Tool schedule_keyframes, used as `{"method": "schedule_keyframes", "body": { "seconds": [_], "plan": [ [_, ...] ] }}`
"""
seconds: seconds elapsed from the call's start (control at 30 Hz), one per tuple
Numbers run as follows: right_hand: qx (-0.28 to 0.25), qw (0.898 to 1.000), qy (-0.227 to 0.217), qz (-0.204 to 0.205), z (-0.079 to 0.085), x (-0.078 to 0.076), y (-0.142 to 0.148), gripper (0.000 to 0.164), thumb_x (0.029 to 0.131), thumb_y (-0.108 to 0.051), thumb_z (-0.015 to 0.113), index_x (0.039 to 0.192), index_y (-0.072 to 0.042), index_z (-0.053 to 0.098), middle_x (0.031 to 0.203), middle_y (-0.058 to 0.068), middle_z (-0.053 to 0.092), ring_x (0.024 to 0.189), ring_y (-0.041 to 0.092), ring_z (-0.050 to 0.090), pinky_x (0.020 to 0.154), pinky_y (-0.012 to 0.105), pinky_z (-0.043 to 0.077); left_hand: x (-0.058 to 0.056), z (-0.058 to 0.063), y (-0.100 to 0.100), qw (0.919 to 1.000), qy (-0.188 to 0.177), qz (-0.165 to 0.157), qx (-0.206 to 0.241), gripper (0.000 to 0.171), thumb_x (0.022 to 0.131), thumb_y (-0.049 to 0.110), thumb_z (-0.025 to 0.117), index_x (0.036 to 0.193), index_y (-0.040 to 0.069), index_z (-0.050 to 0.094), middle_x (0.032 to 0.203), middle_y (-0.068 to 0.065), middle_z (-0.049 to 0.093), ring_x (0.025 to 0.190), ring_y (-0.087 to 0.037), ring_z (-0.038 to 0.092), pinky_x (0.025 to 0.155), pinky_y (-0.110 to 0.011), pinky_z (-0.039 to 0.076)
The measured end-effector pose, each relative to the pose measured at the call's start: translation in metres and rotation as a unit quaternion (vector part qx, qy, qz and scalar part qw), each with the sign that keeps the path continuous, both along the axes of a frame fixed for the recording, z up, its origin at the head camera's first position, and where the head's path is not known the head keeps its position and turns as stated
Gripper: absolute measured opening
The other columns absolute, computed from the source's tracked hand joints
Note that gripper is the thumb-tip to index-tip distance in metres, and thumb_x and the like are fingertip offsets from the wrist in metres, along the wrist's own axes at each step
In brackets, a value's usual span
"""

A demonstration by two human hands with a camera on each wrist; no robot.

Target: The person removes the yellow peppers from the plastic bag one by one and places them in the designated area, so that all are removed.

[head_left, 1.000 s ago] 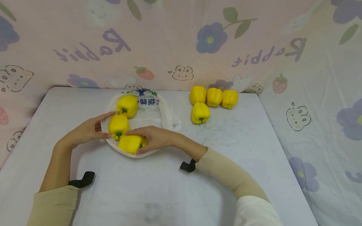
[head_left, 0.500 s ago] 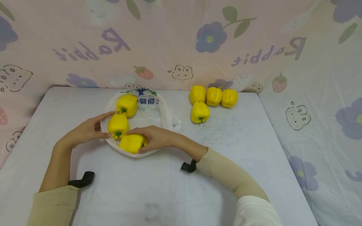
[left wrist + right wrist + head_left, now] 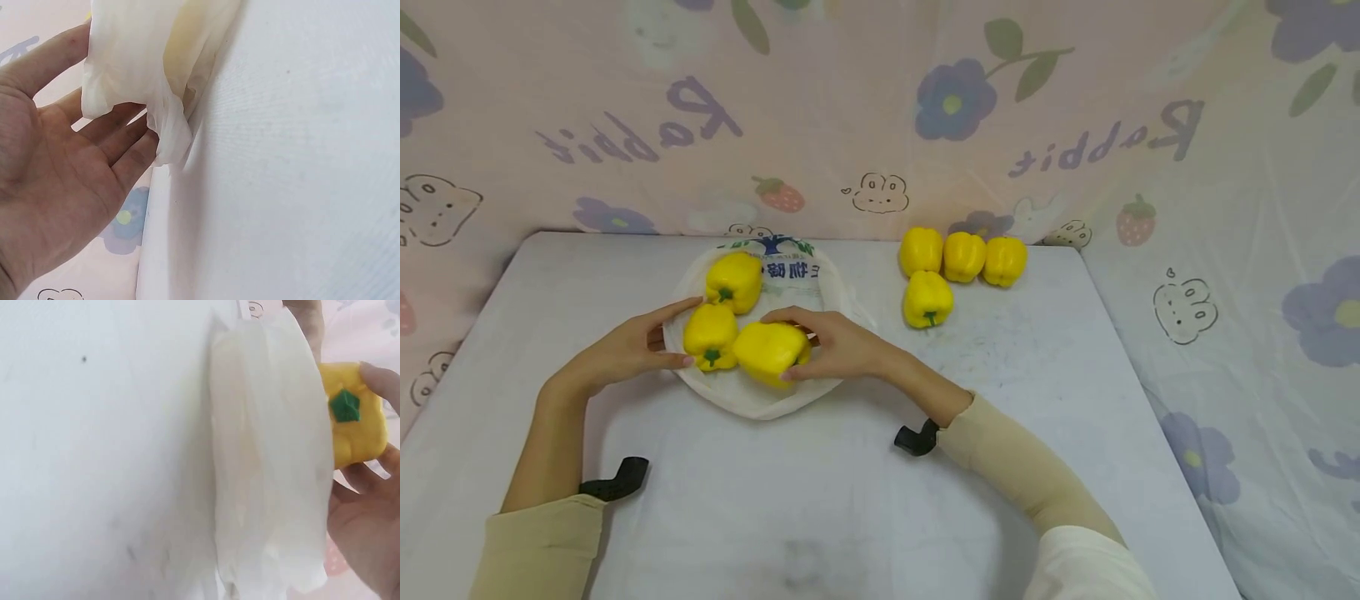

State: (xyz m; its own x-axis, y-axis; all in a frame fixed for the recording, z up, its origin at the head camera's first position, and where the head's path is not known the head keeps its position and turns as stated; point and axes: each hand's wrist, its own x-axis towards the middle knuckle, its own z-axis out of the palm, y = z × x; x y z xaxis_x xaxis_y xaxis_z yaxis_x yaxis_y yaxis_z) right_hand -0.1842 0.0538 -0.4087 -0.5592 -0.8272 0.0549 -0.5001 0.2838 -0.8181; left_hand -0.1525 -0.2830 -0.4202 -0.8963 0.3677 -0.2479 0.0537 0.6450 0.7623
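Note:
A white plastic bag (image 3: 758,402) with a tree print and blue lettering inside stands spread wide at the left of the table. My left hand (image 3: 627,346) grips its left rim; in the left wrist view the fingers (image 3: 133,164) lie on the outside of the plastic. My right hand (image 3: 842,344) holds a yellow bell pepper (image 3: 769,352) by its stem end over the bag's opening. In the right wrist view this pepper (image 3: 359,434) shows above the rim, its green stem facing out. Two more yellow bell peppers, a near one (image 3: 711,335) and a far one (image 3: 734,282), sit in the bag's left side.
Several yellow bell peppers stand at the table's back right, one (image 3: 928,299) in front of a row (image 3: 964,257). A patterned curtain (image 3: 820,108) hangs behind the white table (image 3: 850,508). Black curved pieces (image 3: 917,438) stick out at both sleeves.
My right hand has raised the held pepper and shifted it away from the bag's near rim, slightly right. My left hand keeps its place on the rim.

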Motion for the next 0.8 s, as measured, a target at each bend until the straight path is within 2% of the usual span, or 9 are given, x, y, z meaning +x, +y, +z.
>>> {"method": "schedule_keyframes", "body": {
  "seconds": [0.17,0.23,0.37,0.47,0.53,0.6,0.67,0.73,0.8],
  "plan": [
    [-0.022,1.0,0.006,-0.021,0.004,-0.002,0.009,0.072,0.086,-0.027,0.079,0.149,-0.027,0.046,0.147,-0.009,0.049,0.116,0.009,0.05,0.093,0.027,0.049,0.0,-0.001,0.0,0.9999,-0.004,0.004,-0.01,0.088,0.089,0.031,0.074,0.159,0.022,0.023,0.156,-0.024,0.029,0.122,-0.039,0.039,0.1,-0.064,0.037],
    [-0.03,0.999,0.009,-0.025,0.006,-0.002,0.012,0.071,0.086,-0.027,0.078,0.149,-0.028,0.046,0.146,-0.01,0.049,0.118,0.008,0.049,0.093,0.027,0.049,-0.001,-0.001,0.0,0.9998,0.0,0.005,-0.02,0.087,0.089,0.032,0.074,0.159,0.022,0.023,0.151,-0.023,0.034,0.114,-0.035,0.039,0.093,-0.054,0.041],
    [-0.055,0.998,0.002,-0.034,0.009,-0.003,0.021,0.069,0.087,-0.024,0.078,0.148,-0.025,0.048,0.146,-0.009,0.049,0.124,0.009,0.048,0.096,0.028,0.049,-0.001,0.0,0.001,0.9994,0.007,0.003,-0.033,0.087,0.089,0.033,0.074,0.159,0.022,0.024,0.141,-0.019,0.04,0.105,-0.03,0.038,0.081,-0.041,0.037],
    [-0.072,0.996,-0.002,-0.045,0.01,-0.005,0.028,0.068,0.087,-0.021,0.078,0.148,-0.022,0.048,0.147,-0.009,0.048,0.125,0.01,0.049,0.098,0.029,0.049,-0.001,0.0,0.001,0.9995,0.007,0.003,-0.03,0.087,0.089,0.034,0.074,0.159,0.022,0.024,0.144,-0.021,0.039,0.107,-0.032,0.04,0.083,-0.044,0.039],
    [-0.076,0.995,0.0,-0.057,0.009,-0.006,0.034,0.068,0.087,-0.022,0.078,0.148,-0.023,0.049,0.148,-0.01,0.048,0.126,0.009,0.049,0.099,0.029,0.049,-0.001,0.0,0.001,0.9996,0.002,0.005,-0.028,0.087,0.089,0.035,0.074,0.159,0.022,0.023,0.149,-0.024,0.036,0.113,-0.037,0.042,0.091,-0.054,0.042],
    [-0.083,0.994,0.0,-0.067,0.008,-0.008,0.039,0.068,0.087,-0.021,0.079,0.148,-0.022,0.049,0.149,-0.009,0.048,0.129,0.01,0.048,0.099,0.03,0.048,0.0,0.0,0.001,0.9996,-0.003,0.007,-0.027,0.088,0.089,0.036,0.073,0.16,0.023,0.023,0.154,-0.027,0.031,0.119,-0.042,0.041,0.098,-0.066,0.038],
    [-0.091,0.993,0.003,-0.078,0.008,-0.009,0.044,0.068,0.086,-0.02,0.079,0.147,-0.021,0.049,0.15,-0.008,0.047,0.131,0.011,0.047,0.1,0.031,0.048,0.002,0.001,0.002,0.9995,-0.001,0.008,-0.03,0.087,0.089,0.036,0.073,0.159,0.023,0.023,0.146,-0.027,0.039,0.116,-0.042,0.043,0.096,-0.064,0.041],
    [-0.102,0.991,0.007,-0.09,0.008,-0.01,0.05,0.069,0.086,-0.018,0.08,0.147,-0.019,0.049,0.151,-0.005,0.046,0.132,0.012,0.047,0.101,0.032,0.048,0.002,0.002,0.002,0.9993,0.007,0.007,-0.035,0.086,0.089,0.036,0.073,0.159,0.024,0.024,0.126,-0.024,0.049,0.104,-0.037,0.045,0.083,-0.051,0.046],
    [-0.114,0.988,0.009,-0.104,0.009,-0.012,0.057,0.069,0.085,-0.015,0.08,0.147,-0.017,0.049,0.151,-0.003,0.046,0.132,0.014,0.047,0.101,0.034,0.048,0.002,0.002,0.002,0.9991,0.019,0.004,-0.037,0.084,0.09,0.036,0.073,0.159,0.024,0.025,0.11,-0.018,0.049,0.095,-0.032,0.043,0.072,-0.041,0.04]
  ]
}}
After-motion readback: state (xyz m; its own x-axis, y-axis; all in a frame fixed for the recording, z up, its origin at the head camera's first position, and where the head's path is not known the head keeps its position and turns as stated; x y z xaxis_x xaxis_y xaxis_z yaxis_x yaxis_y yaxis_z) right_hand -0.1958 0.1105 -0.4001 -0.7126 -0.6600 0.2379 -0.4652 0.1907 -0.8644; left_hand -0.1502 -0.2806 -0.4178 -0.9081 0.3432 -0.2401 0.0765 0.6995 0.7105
